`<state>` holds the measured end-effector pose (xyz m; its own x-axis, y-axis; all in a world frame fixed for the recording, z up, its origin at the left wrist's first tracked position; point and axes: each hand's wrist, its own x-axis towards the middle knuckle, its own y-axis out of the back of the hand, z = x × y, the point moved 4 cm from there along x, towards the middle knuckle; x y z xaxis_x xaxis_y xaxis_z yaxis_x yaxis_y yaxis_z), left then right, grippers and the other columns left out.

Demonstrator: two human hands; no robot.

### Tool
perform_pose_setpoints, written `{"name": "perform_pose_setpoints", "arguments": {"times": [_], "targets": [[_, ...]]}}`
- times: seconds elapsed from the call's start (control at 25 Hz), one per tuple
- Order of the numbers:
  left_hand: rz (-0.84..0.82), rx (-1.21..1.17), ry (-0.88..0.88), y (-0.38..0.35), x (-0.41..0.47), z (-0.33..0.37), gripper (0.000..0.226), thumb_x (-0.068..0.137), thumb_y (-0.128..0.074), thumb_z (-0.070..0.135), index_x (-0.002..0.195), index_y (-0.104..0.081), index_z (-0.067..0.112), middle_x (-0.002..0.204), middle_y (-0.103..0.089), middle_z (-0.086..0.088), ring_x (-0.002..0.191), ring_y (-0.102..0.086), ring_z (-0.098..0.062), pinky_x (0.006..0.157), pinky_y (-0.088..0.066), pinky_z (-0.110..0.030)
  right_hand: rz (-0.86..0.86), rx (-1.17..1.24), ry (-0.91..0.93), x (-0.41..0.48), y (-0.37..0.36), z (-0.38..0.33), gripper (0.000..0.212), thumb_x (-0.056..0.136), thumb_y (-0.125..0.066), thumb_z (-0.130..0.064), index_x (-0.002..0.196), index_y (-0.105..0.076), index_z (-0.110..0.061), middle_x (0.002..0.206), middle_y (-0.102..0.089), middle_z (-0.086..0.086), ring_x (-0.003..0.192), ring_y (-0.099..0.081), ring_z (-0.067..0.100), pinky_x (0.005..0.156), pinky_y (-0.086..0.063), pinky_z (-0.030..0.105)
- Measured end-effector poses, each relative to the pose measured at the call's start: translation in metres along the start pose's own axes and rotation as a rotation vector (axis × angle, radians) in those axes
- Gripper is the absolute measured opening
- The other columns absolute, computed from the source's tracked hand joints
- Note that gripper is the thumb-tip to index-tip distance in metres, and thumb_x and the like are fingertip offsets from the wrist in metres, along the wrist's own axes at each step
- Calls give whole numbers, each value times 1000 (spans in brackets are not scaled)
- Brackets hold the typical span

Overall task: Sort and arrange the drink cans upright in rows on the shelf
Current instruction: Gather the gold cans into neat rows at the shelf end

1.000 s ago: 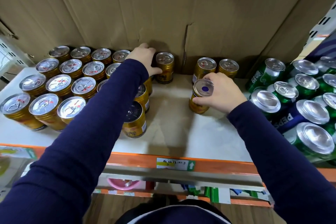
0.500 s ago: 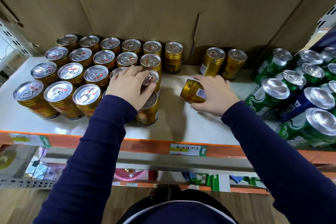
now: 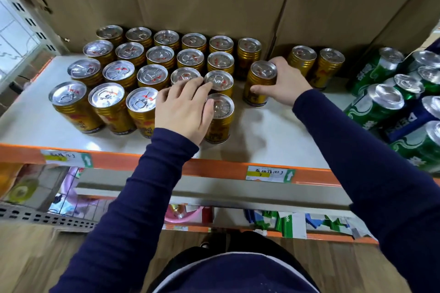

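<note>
While in right hand (image 3: 284, 82), can (image 3: 260, 83) beside rows (image 3: 162, 54)

The gold can (image 3: 260, 83) in the right hand (image 3: 284, 81), tilted before, now stands upright on the shelf (image 3: 273, 131). The left hand (image 3: 183, 108) came from the back row onto the front cans (image 3: 223, 108).

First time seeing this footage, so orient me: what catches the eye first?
A block of gold cans stands upright in neat rows on the left half of the shelf. The right hand grips a separate gold can just right of the block, while the left hand rests on front-row tops. Green cans lie jumbled at far right.
</note>
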<state>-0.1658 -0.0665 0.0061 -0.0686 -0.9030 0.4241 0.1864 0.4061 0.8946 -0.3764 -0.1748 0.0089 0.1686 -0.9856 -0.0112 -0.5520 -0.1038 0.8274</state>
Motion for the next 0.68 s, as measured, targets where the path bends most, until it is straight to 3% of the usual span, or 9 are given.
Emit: {"name": "perform_pose_setpoints", "arguments": {"times": [0.12, 0.2, 0.4, 0.52, 0.68], "targets": [[36, 0, 0, -1, 0, -1, 50, 93, -24, 38, 124, -58, 20, 128, -58, -1, 115, -53, -26, 90, -39, -42, 34, -44, 58, 7, 1, -1, 62, 69, -74, -53, 114, -55, -15, 109, -61, 7, 104, -56, 26, 83, -50, 40], [38, 0, 2, -1, 0, -1, 50, 92, -24, 39, 123, -59, 19, 127, -59, -2, 115, -53, -27, 90, -39, -42, 42, -45, 115, 9, 4, -6, 54, 70, -76, -48, 109, -60, -14, 106, -63, 6, 101, -56, 24, 84, -49, 39], [31, 4, 0, -2, 1, -2, 52, 91, -23, 39, 124, -58, 20, 128, -58, -2, 115, -53, -27, 89, -39, -43, 82, 21, 119, 15, -3, -18, 59, 74, -79, -33, 123, -55, -12, 117, -56, 3, 106, -51, 16, 84, -38, 24], [40, 3, -6, -2, 1, -2, 51, 92, -24, 39, 124, -58, 20, 128, -58, -2, 115, -53, -26, 89, -39, -43, 133, 99, 66, 19, -11, -13, 68, 71, -81, -34, 129, -50, -14, 128, -53, 7, 114, -51, 19, 93, -43, 28], [59, -6, -8, -3, 1, -2, 50, 91, -24, 39, 123, -59, 19, 126, -59, -3, 114, -53, -27, 88, -40, -43, 178, 62, 49, 18, -16, -9, 70, 70, -81, -36, 128, -49, -15, 126, -53, 7, 114, -51, 23, 99, -45, 40]]}}
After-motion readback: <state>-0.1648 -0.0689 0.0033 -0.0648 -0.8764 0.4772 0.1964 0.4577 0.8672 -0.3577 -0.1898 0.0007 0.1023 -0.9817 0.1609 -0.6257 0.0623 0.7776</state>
